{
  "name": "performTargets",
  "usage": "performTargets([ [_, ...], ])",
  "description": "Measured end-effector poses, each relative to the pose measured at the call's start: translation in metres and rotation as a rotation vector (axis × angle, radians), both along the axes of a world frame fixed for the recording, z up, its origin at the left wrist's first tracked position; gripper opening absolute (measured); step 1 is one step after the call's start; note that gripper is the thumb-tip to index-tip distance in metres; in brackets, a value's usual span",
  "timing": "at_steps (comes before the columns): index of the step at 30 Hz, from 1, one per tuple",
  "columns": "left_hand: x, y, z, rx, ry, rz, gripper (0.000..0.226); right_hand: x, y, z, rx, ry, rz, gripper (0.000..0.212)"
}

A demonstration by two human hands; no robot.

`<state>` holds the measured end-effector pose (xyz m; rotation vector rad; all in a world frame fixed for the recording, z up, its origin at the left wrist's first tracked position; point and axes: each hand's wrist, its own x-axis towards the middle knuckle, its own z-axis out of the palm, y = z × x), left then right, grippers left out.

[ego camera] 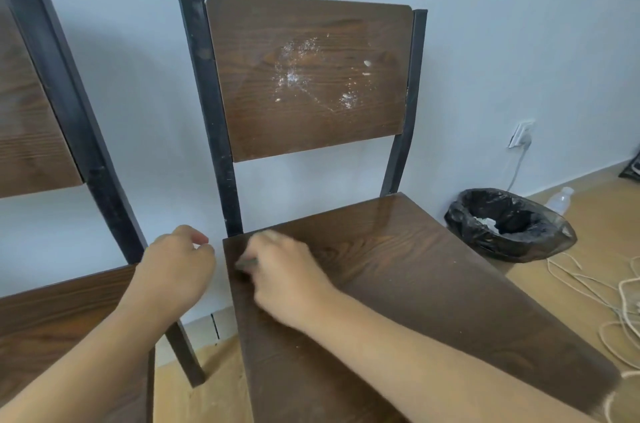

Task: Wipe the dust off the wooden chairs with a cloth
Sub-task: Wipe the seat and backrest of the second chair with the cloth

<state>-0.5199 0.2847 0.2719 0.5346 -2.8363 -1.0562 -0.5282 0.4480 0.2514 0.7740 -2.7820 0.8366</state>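
Observation:
A dark wooden chair (415,284) with a black metal frame stands against the wall in front of me. White dust (311,76) speckles the middle of its backrest. My right hand (284,277) rests on the seat's back left corner, blurred, fingers closed on a small greenish cloth (246,263) that barely shows under them. My left hand (173,270) hovers just left of the seat edge, fingers curled with nothing visible in them. A second wooden chair (41,318) stands to the left, partly out of view.
A bin lined with a black bag (509,225) stands on the floor right of the chair, with a plastic bottle (559,200) behind it. White cords (616,301) lie on the wooden floor at right. A wall socket (521,135) has a plug in it.

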Motion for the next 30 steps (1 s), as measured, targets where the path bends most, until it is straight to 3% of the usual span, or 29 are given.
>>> performTargets([
  [3, 0.006, -0.002, 0.008, -0.008, -0.003, 0.013, 0.028, 0.012, -0.018, 0.004, 0.047, -0.043, 0.170, 0.019],
  [6, 0.013, 0.006, 0.012, 0.028, -0.015, 0.005, 0.018, 0.003, 0.007, 0.007, 0.098, -0.041, 0.162, 0.018],
  [11, 0.021, 0.021, 0.003, 0.170, -0.054, -0.038, 0.023, -0.044, 0.139, -0.007, 0.145, 0.061, -0.285, 0.015],
  [14, 0.027, 0.025, -0.005, 0.299, -0.062, -0.044, 0.033, -0.061, 0.212, -0.007, 0.099, 0.015, -0.598, 0.005],
  [17, 0.034, 0.023, -0.010, 0.453, -0.060, 0.024, 0.042, -0.057, 0.212, -0.002, 0.073, 0.000, -0.707, 0.007],
  [20, 0.040, 0.020, -0.011, 0.557, -0.065, 0.079, 0.042, -0.024, 0.138, 0.004, 0.034, 0.000, -0.571, 0.005],
  [25, 0.046, 0.012, -0.009, 0.615, -0.099, 0.156, 0.027, 0.056, -0.003, 0.004, 0.069, 0.001, -0.034, 0.015],
  [27, 0.049, 0.011, -0.007, 0.555, -0.084, 0.153, 0.026, 0.072, -0.022, 0.006, 0.082, 0.004, 0.095, 0.024],
  [30, 0.051, 0.013, -0.005, 0.606, -0.079, 0.191, 0.025, 0.068, -0.002, 0.007, 0.071, -0.031, 0.111, 0.015],
])
